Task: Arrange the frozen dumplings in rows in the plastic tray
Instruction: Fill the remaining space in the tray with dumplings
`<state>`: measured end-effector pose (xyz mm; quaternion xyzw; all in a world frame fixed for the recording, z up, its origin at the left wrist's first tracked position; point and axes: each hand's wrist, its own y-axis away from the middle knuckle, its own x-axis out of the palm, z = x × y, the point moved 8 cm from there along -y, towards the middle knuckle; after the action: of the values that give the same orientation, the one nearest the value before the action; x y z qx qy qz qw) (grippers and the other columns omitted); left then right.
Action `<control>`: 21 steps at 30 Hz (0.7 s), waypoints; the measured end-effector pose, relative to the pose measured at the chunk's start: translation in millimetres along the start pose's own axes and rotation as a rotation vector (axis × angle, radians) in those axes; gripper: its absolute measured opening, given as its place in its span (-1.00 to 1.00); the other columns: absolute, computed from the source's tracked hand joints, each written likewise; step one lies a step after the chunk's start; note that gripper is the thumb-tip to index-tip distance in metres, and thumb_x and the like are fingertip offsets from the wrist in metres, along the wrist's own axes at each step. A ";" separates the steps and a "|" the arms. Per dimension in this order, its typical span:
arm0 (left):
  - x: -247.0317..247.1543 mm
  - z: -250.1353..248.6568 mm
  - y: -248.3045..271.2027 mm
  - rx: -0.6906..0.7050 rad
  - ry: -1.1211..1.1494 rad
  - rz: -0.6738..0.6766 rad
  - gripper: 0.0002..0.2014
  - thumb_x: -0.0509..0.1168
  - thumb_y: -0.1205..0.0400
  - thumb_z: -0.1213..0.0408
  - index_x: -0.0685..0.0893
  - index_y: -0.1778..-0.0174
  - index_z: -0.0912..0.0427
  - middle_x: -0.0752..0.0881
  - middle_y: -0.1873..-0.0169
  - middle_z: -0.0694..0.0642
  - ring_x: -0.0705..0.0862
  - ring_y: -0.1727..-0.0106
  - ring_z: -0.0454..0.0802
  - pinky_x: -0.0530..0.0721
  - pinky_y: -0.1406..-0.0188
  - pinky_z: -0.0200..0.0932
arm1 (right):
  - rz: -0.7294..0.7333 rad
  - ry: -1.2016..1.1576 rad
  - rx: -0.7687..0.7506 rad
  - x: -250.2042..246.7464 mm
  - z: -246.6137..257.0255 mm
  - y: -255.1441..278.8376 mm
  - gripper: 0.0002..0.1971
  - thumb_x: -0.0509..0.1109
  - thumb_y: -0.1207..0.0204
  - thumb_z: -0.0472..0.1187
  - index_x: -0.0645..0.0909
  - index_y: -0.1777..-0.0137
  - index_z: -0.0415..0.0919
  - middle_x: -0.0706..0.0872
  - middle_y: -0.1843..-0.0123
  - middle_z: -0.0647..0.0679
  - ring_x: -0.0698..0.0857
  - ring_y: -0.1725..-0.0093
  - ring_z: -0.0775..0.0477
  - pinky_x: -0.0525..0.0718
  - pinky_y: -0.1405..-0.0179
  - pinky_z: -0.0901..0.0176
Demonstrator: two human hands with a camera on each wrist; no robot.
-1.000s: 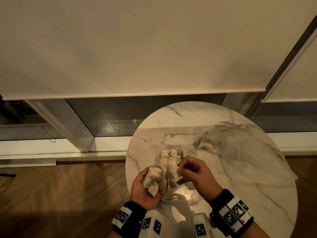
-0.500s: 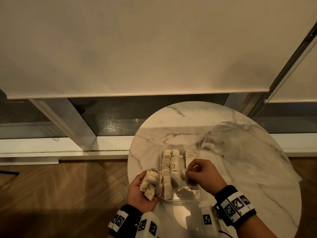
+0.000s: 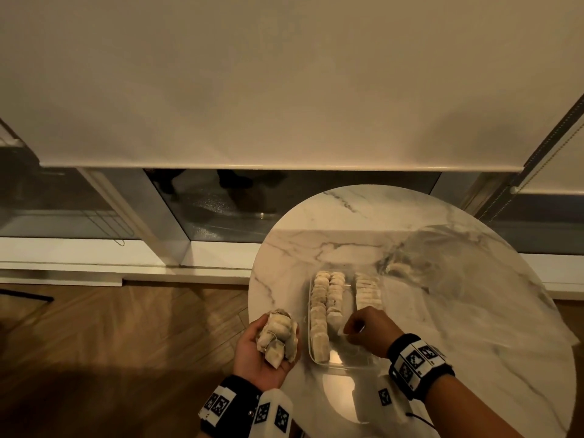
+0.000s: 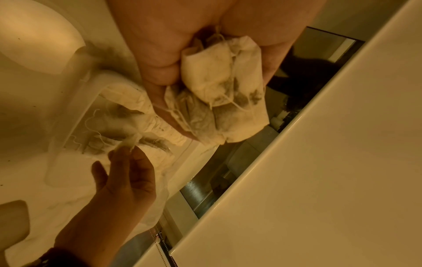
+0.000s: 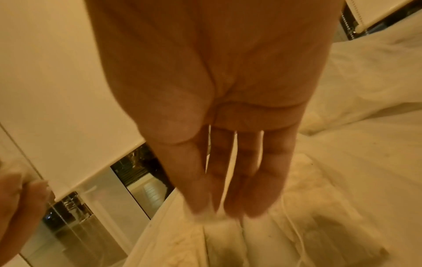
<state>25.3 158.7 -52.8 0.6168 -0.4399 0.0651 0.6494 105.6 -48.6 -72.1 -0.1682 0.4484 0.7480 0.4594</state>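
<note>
The dumplings are pale, pouch-like pieces with thin strings. My left hand (image 3: pixel 268 352) is palm up at the table's left edge, its fingers curled round a bunch of dumplings (image 3: pixel 278 335) (image 4: pixel 223 90). The clear plastic tray (image 3: pixel 344 366) lies just to its right. It holds three rows of dumplings (image 3: pixel 319 311), and the near end of the right row is hidden by my hand. My right hand (image 3: pixel 346 330) reaches down into the tray's near middle. There its fingertips (image 4: pixel 128 150) pinch the top of one dumpling (image 4: pixel 137 137) in the middle row.
The round marble table (image 3: pixel 316 232) ends just left of the tray, with wooden floor (image 3: pixel 126 343) below. A crumpled clear plastic bag (image 3: pixel 442 263) lies on the table's right. A window and a white roller blind (image 3: pixel 284 90) stand behind.
My right hand took a dumpling from the bunch in my left hand and carried it down into the tray. My left hand drifted slightly left, away from the tray.
</note>
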 end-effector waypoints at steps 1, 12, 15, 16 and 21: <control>-1.3 -1.1 0.7 0.002 0.009 -0.003 -0.66 0.30 -0.54 0.07 0.83 0.25 0.28 0.78 0.18 0.25 0.70 0.04 0.18 0.74 0.15 0.05 | 0.028 0.002 0.005 3.6 -0.7 -1.6 -0.90 0.54 -0.48 -0.22 0.79 0.03 -0.05 0.78 0.11 0.10 0.69 0.21 0.23 0.57 0.26 0.52; -12.1 -12.2 5.3 0.007 0.075 -0.009 -0.69 0.27 -0.59 0.06 0.77 0.09 0.24 0.75 0.16 0.20 0.77 0.17 0.21 0.78 0.24 0.07 | 0.065 0.087 0.100 23.0 -3.3 -26.2 -0.90 0.50 -0.51 -0.20 0.68 0.08 0.04 0.74 0.08 0.02 0.73 0.09 0.02 0.74 0.12 0.23; -14.2 -17.0 5.2 0.015 0.072 -0.009 -0.69 0.29 -0.55 0.07 0.77 0.11 0.26 0.76 0.17 0.23 0.76 0.16 0.20 0.77 0.26 0.05 | -0.030 0.075 0.131 17.3 -0.6 -35.4 -0.88 0.49 -0.46 -0.20 0.67 0.09 0.05 0.70 0.04 0.01 0.70 0.09 0.00 0.68 0.12 0.23; -14.9 -18.5 5.2 0.016 0.074 -0.010 -0.69 0.29 -0.54 0.06 0.76 0.09 0.25 0.75 0.15 0.22 0.75 0.14 0.19 0.77 0.24 0.05 | -0.051 0.068 0.143 15.8 0.5 -38.1 -0.89 0.46 -0.47 -0.22 0.68 0.09 0.03 0.71 0.06 -0.01 0.72 0.12 -0.02 0.70 0.15 0.22; -14.6 -23.7 5.1 0.015 0.101 -0.012 -0.64 0.30 -0.50 0.06 0.83 0.23 0.31 0.77 0.19 0.24 0.73 0.13 0.17 0.75 0.22 0.04 | -0.119 0.078 0.169 13.4 1.4 -51.1 -0.90 0.44 -0.51 -0.22 0.74 0.05 -0.02 0.77 0.04 -0.04 0.75 0.05 -0.06 0.72 0.06 0.21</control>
<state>24.9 186.9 -55.0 0.6204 -0.4024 0.0955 0.6663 141.7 -31.2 -106.6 -0.1843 0.5168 0.6718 0.4977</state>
